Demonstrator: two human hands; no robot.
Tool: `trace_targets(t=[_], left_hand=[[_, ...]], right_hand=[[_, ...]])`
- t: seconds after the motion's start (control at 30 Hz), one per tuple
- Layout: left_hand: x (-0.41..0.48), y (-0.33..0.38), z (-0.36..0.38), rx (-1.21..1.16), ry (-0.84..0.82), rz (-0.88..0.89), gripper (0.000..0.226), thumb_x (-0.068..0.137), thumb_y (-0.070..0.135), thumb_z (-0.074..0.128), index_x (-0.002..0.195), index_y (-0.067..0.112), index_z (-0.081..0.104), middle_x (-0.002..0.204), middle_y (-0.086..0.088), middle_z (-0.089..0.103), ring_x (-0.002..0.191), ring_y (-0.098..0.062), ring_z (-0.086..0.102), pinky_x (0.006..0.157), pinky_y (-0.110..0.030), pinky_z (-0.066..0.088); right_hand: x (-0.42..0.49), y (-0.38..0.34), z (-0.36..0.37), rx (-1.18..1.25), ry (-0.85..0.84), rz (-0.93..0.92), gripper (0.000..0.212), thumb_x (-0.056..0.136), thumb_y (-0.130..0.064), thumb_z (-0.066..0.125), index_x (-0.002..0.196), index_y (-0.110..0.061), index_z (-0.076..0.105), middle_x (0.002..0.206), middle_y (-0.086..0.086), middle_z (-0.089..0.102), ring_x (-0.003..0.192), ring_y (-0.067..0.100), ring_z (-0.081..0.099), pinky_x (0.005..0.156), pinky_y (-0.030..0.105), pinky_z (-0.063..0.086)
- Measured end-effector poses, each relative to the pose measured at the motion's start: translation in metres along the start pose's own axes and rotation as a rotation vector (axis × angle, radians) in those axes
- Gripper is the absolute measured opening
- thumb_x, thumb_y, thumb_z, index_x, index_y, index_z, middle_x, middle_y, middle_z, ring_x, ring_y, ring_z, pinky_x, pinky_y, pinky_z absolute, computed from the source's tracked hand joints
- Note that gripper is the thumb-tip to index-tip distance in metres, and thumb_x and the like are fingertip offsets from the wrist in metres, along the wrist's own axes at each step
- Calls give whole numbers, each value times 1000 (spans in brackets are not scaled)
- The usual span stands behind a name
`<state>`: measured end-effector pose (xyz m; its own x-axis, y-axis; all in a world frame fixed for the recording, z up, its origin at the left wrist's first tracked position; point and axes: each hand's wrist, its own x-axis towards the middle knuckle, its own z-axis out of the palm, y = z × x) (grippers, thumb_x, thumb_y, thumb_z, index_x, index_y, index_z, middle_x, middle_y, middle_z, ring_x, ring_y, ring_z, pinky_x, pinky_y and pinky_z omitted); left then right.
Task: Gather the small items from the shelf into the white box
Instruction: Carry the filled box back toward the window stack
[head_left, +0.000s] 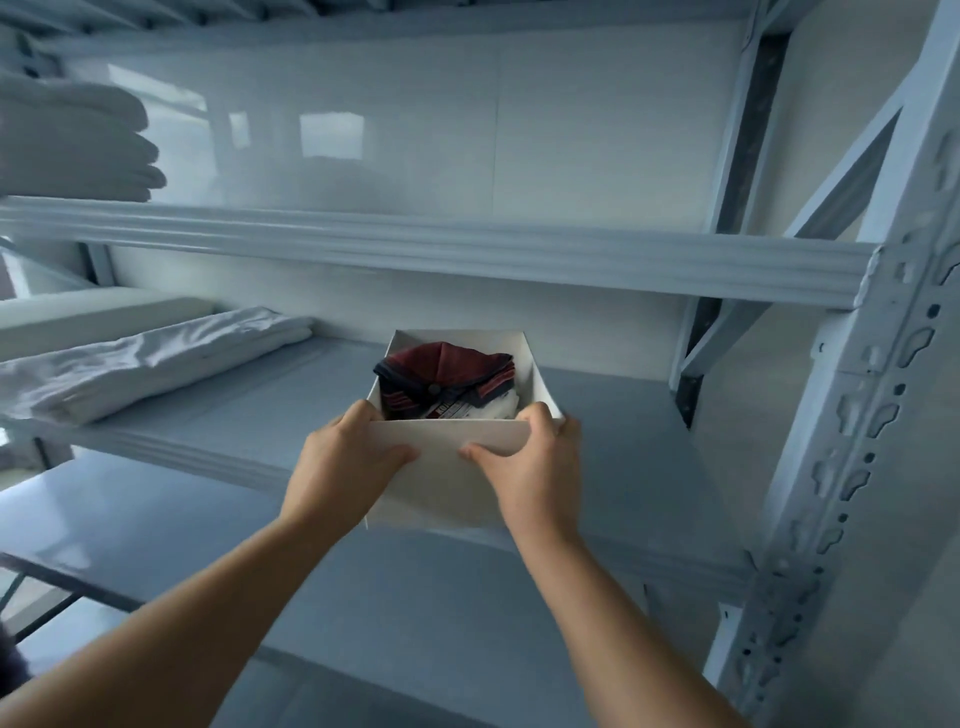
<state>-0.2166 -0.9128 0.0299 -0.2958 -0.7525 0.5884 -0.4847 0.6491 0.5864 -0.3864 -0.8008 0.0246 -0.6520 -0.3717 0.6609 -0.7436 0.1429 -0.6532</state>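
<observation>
A white open box (447, 488) is held at the front edge of the grey middle shelf (613, 426). Inside it lies a dark red and navy folded cloth item (447, 374) on top of a white packet with a printed label (467, 410). My left hand (343, 462) grips the box's near left corner, thumb across the front wall and fingers over the rim. At the near right corner, my right hand (530, 467) grips the same way.
Folded white linen (150, 358) lies on the left of the middle shelf, and a stack of white towels (72, 140) sits on the shelf above. A perforated metal upright (872, 415) stands at the right. A lower grey shelf (208, 530) lies below my arms.
</observation>
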Motion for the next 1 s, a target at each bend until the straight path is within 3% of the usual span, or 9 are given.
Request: trace_targets(t=[0.17, 0.3, 0.43, 0.5, 0.77, 1.0], left_hand=[[-27, -26, -51, 97, 60, -96, 40, 71, 50, 78, 79, 31, 44, 72, 13, 56, 66, -8, 51, 51, -29, 39], [-48, -50, -100, 159, 106, -134, 40, 72, 51, 77, 79, 30, 43, 71, 11, 56, 63, -6, 49, 49, -27, 34], [-70, -74, -157, 201, 163, -194, 39, 69, 52, 73, 76, 28, 44, 68, 9, 58, 62, -11, 53, 51, -30, 43], [-83, -87, -191, 196, 196, -233, 37, 65, 53, 72, 76, 29, 45, 67, 10, 58, 62, -12, 55, 50, -32, 46], [-155, -129, -351, 316, 341, -294, 40, 63, 58, 70, 77, 31, 43, 67, 13, 56, 60, 0, 49, 49, -27, 34], [-222, -151, -490, 451, 475, -319, 43, 67, 55, 76, 78, 32, 42, 68, 12, 55, 62, -7, 51, 51, -26, 36]], right_hand=[[-29, -36, 22, 89, -84, -46, 66, 47, -49, 94, 93, -24, 54, 98, -6, 41, 87, 25, 60, 71, 32, 51], [-56, -75, 36, 142, -164, -85, 65, 48, -49, 94, 94, -24, 55, 102, -2, 47, 89, 24, 59, 74, 35, 54], [-87, -127, 47, 217, -218, -159, 65, 48, -48, 94, 94, -23, 54, 102, -1, 49, 87, 22, 58, 74, 31, 52], [-106, -156, 53, 239, -246, -188, 66, 49, -48, 94, 95, -23, 54, 103, 0, 49, 86, 21, 58, 74, 31, 53], [-204, -294, 71, 372, -350, -277, 65, 52, -53, 93, 94, -22, 54, 103, 2, 51, 83, 18, 55, 71, 25, 47], [-285, -416, 79, 533, -501, -336, 69, 54, -57, 90, 101, -20, 57, 105, 7, 54, 83, 14, 46, 70, 19, 35]])
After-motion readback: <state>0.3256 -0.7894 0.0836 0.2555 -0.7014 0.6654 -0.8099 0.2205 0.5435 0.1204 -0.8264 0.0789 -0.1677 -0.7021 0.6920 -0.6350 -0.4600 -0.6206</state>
